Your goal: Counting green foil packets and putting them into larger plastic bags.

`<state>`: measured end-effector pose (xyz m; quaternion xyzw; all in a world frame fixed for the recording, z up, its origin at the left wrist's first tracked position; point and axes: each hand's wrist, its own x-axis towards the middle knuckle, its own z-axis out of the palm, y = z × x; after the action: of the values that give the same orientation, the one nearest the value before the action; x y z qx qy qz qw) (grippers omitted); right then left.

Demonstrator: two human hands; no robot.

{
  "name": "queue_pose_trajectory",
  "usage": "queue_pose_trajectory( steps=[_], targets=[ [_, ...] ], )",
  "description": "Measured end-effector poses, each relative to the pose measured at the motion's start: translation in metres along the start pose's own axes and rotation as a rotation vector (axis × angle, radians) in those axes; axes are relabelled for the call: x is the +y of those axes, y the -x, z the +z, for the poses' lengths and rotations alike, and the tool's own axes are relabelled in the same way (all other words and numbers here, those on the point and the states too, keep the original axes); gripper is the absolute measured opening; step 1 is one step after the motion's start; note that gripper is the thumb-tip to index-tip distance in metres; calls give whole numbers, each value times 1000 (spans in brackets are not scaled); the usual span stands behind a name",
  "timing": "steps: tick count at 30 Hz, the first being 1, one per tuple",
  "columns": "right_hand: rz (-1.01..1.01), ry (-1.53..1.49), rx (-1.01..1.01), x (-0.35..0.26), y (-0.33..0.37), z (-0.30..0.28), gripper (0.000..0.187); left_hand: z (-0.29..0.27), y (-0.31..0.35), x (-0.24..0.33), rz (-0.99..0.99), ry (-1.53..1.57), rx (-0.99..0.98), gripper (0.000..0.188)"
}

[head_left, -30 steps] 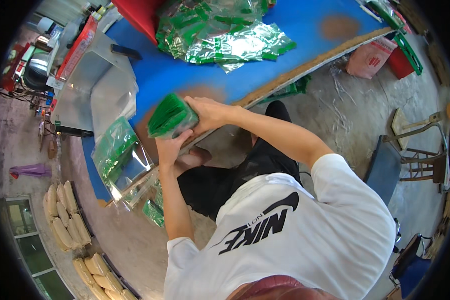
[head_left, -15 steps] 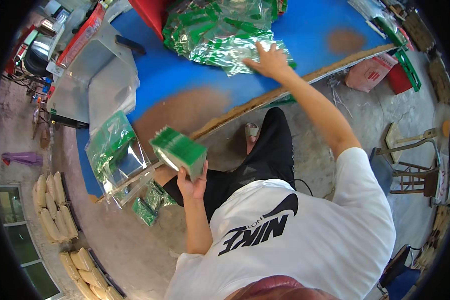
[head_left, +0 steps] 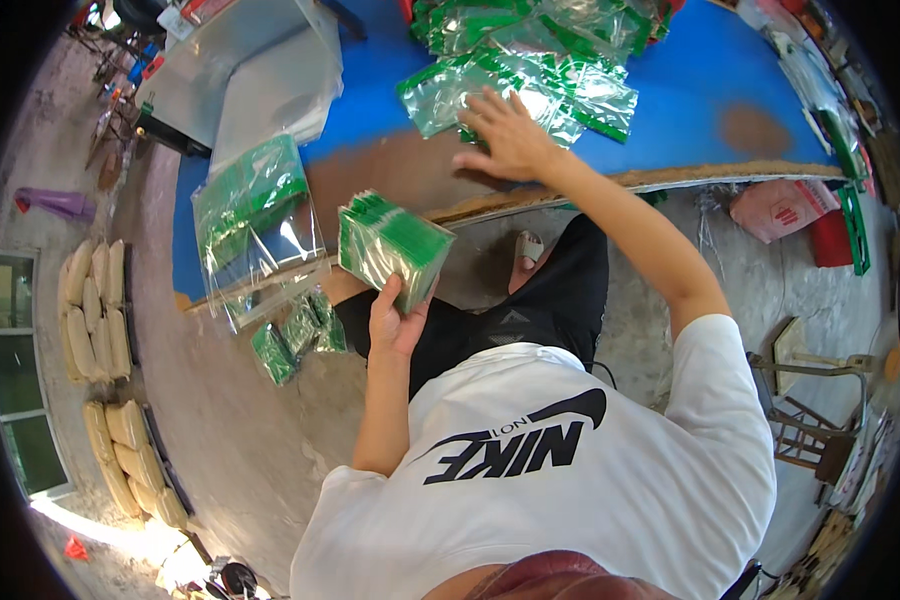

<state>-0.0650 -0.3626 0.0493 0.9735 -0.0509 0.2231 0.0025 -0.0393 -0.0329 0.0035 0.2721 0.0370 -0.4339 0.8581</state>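
In the head view, we see the left hand [head_left: 400,325] closed around the lower end of a stack of green-edged clear packets [head_left: 395,245], its thumb lying against the near face. We find this stack tilted in front of the table's near edge, above the person's lap. The right hand [head_left: 515,140] is open, fingers spread and palm down, grasping nothing, over the near edge of a loose pile of similar packets [head_left: 600,95] on the blue table [head_left: 690,110]; we cannot tell whether its fingertips touch them. To the left, we see a larger clear bag [head_left: 255,205] with green contents overhanging the table edge, and green bundles [head_left: 295,335] on the floor [head_left: 260,440] below.
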Motion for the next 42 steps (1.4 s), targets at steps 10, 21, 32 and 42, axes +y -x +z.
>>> queue_pose_trajectory(
  steps=[10,21,32,42],
  targets=[
    [-177,-694,-300,-63,9,-33,65,-3,0,15,144,-132,87,56],
    [-297,-738,-309,-76,31,-34,43,-18,0,3,46,-154,20,67],
    [-188,-87,-163,-32,32,-21,74,-16,1,-5,23,64,-83,74],
    [115,90,-70,3,61,-33,66,-19,-4,-12,-58,110,-167,66]
  ],
)
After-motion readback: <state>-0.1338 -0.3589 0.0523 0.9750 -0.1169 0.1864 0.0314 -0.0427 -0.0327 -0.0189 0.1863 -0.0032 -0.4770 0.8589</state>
